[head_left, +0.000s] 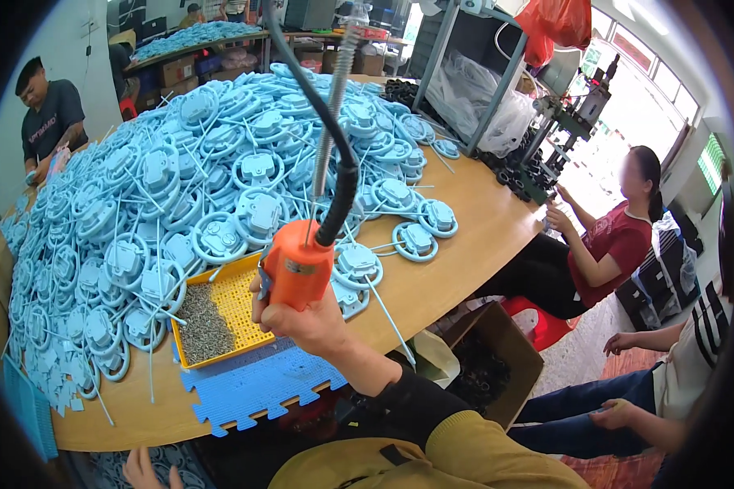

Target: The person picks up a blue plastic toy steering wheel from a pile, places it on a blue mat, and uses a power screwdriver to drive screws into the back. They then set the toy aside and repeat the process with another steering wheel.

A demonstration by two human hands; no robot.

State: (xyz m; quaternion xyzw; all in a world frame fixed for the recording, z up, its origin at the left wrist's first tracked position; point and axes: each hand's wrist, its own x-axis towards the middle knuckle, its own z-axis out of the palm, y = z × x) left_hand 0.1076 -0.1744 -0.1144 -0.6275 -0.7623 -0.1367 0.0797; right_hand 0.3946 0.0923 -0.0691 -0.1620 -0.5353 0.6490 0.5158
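Note:
My right hand (308, 322) is closed round an orange electric screwdriver (298, 265), which hangs upright from a coiled spring with a black cable beside it. Behind and to the left of that hand lies a yellow tray (240, 287) with many small screws (205, 322) heaped in its left part. A blue foam mat (257, 387) lies at the table's near edge, below the tray. At the lower left edge of the picture my left hand (145, 471) is partly cut off, its fingers apart with nothing seen in them. Light blue parts (143, 464) lie beneath it, below table height.
A large heap of light blue steering-wheel-shaped parts (257, 167) covers much of the wooden table (465, 236). A person (612, 236) sits at a machine (575, 114) on the right; another person's hand (616, 414) is nearer. An open cardboard box (510, 350) stands beside the table.

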